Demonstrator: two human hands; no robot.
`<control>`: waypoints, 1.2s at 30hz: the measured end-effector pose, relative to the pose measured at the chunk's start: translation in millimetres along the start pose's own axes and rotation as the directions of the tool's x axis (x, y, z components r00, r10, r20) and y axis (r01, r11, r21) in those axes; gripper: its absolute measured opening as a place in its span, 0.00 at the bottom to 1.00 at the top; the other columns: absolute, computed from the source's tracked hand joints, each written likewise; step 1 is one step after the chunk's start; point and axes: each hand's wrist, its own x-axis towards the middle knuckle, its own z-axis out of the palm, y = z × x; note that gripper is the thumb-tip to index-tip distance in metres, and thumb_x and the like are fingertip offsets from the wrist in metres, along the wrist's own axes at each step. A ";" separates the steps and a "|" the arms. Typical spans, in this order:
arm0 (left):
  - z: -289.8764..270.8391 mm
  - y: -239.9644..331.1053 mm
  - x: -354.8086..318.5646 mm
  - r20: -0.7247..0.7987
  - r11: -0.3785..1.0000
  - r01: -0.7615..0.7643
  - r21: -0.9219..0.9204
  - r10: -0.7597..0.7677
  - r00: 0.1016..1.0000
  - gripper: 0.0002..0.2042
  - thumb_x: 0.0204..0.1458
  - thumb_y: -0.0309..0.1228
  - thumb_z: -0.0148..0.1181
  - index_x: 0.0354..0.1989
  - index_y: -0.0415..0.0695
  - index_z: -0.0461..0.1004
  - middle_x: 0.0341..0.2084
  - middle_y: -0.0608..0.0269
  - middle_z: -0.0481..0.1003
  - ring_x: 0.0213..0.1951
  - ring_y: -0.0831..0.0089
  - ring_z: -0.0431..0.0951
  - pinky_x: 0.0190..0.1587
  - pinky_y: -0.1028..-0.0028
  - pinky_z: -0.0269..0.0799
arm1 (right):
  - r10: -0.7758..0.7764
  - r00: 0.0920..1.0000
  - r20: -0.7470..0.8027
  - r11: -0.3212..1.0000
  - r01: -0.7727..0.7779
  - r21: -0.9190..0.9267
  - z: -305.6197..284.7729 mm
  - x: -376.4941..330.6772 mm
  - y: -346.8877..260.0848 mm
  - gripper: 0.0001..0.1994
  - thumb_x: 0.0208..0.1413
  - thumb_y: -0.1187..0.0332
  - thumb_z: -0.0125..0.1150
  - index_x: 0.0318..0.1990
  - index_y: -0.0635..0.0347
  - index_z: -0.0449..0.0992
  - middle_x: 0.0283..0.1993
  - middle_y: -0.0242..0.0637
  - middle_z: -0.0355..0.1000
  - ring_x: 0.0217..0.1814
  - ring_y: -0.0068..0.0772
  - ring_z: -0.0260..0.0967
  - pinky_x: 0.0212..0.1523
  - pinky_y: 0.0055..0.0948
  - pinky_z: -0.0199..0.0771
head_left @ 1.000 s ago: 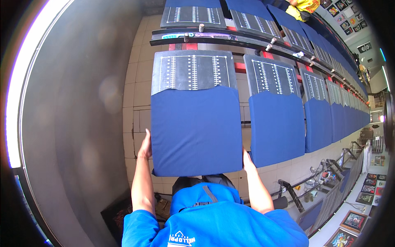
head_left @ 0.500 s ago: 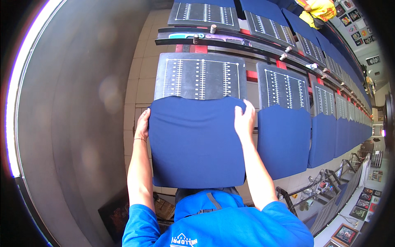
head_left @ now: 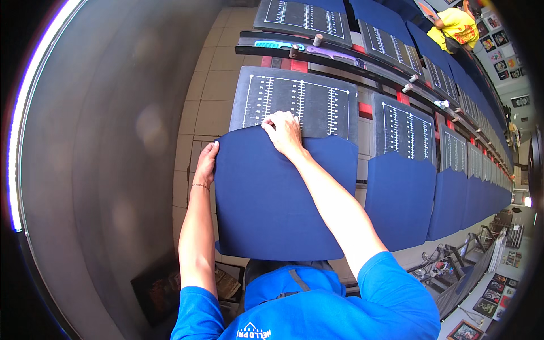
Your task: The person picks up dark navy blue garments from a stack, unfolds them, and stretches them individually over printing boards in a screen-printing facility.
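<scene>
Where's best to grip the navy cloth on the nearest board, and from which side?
Probably pinch the far edge of the navy cloth near its right corner, coming from the right. The cloth's edge lies flat across the dark board, favouring a thumb-and-fingertip pinch. That corner is uncovered: the left hand is at the left corner, the right hand near the edge's middle.

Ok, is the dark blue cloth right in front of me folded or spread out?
Spread out. The dark blue cloth lies broad and mostly smooth over the board, whose marked upper part shows beyond its edge.
</scene>
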 end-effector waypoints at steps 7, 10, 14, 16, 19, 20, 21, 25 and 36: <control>8.8 -32.9 -83.5 0.093 0.949 0.301 0.090 -0.309 0.947 0.38 0.64 0.62 0.31 0.68 0.41 0.60 0.66 0.52 0.62 0.67 0.63 0.61 0.66 0.62 0.58 | 0.011 0.978 -0.207 0.998 0.003 0.065 -42.2 -24.6 1.8 0.11 0.54 0.64 0.66 0.41 0.58 0.77 0.43 0.40 0.74 0.47 0.46 0.70 0.50 0.41 0.70; -6.6 -68.8 -147.3 0.010 0.904 0.394 0.163 -0.401 0.916 0.37 0.62 0.61 0.38 0.65 0.40 0.61 0.62 0.52 0.64 0.62 0.63 0.64 0.63 0.63 0.63 | -0.070 0.997 -0.013 0.997 0.069 -0.040 -73.2 -83.8 -7.1 0.13 0.54 0.64 0.65 0.42 0.61 0.76 0.47 0.41 0.74 0.53 0.45 0.70 0.52 0.40 0.71; -40.9 -105.0 -183.9 0.049 0.951 0.308 -0.040 -0.306 0.951 0.18 0.65 0.46 0.51 0.48 0.42 0.73 0.41 0.62 0.78 0.41 0.74 0.78 0.48 0.71 0.75 | -0.387 0.899 0.205 0.905 0.412 -0.100 -71.3 -145.8 -29.0 0.22 0.54 0.62 0.63 0.54 0.62 0.73 0.54 0.42 0.72 0.58 0.46 0.68 0.59 0.46 0.66; -33.7 -93.8 -195.7 -0.035 0.949 0.232 -0.214 -0.244 0.969 0.14 0.65 0.41 0.53 0.45 0.43 0.74 0.37 0.64 0.79 0.37 0.75 0.78 0.43 0.73 0.75 | -0.204 0.956 0.209 0.968 0.229 -0.102 -75.6 -122.1 -17.8 0.22 0.54 0.63 0.63 0.55 0.61 0.71 0.54 0.41 0.72 0.59 0.46 0.66 0.59 0.45 0.66; -62.4 -106.5 -186.6 -0.208 0.977 0.115 -0.177 -0.151 0.966 0.12 0.65 0.40 0.54 0.44 0.44 0.75 0.35 0.66 0.78 0.36 0.76 0.77 0.40 0.74 0.74 | -0.002 1.000 -0.025 0.961 -0.006 -0.278 -78.1 -83.6 1.9 0.21 0.54 0.64 0.64 0.55 0.59 0.72 0.52 0.39 0.71 0.56 0.45 0.66 0.56 0.43 0.67; -87.5 -110.9 -176.0 -0.293 0.986 0.128 0.107 -0.092 0.952 0.11 0.65 0.36 0.53 0.42 0.42 0.75 0.35 0.67 0.78 0.38 0.77 0.77 0.42 0.75 0.72 | 0.034 0.999 -0.006 0.958 -0.035 -0.283 -76.5 -74.7 13.7 0.21 0.53 0.64 0.64 0.54 0.59 0.72 0.51 0.39 0.71 0.55 0.44 0.67 0.55 0.42 0.67; -79.1 -102.9 -163.8 -0.436 0.953 0.095 0.289 0.043 0.899 0.10 0.65 0.34 0.52 0.42 0.40 0.75 0.35 0.65 0.78 0.39 0.75 0.77 0.44 0.74 0.72 | 0.078 0.997 0.011 0.952 -0.071 -0.298 -76.5 -70.5 27.0 0.20 0.53 0.64 0.65 0.53 0.59 0.73 0.51 0.38 0.71 0.54 0.43 0.67 0.55 0.42 0.67; 38.2 0.4 -111.1 -0.156 0.468 -0.261 0.844 0.681 0.716 0.12 0.61 0.27 0.51 0.49 0.35 0.74 0.43 0.50 0.76 0.48 0.57 0.76 0.53 0.64 0.71 | 0.188 0.960 -0.207 0.886 -0.256 -0.385 -96.7 -73.0 44.9 0.22 0.54 0.65 0.64 0.57 0.55 0.72 0.57 0.36 0.69 0.60 0.41 0.65 0.59 0.43 0.66; 151.8 60.8 1.2 0.485 -0.111 -0.520 0.847 0.562 0.670 0.05 0.54 0.29 0.60 0.37 0.45 0.74 0.38 0.59 0.75 0.43 0.55 0.73 0.46 0.58 0.68 | 0.029 0.990 -0.140 0.958 -0.068 -0.280 -129.1 -83.6 107.1 0.05 0.59 0.66 0.58 0.40 0.54 0.74 0.40 0.33 0.74 0.45 0.41 0.70 0.47 0.41 0.67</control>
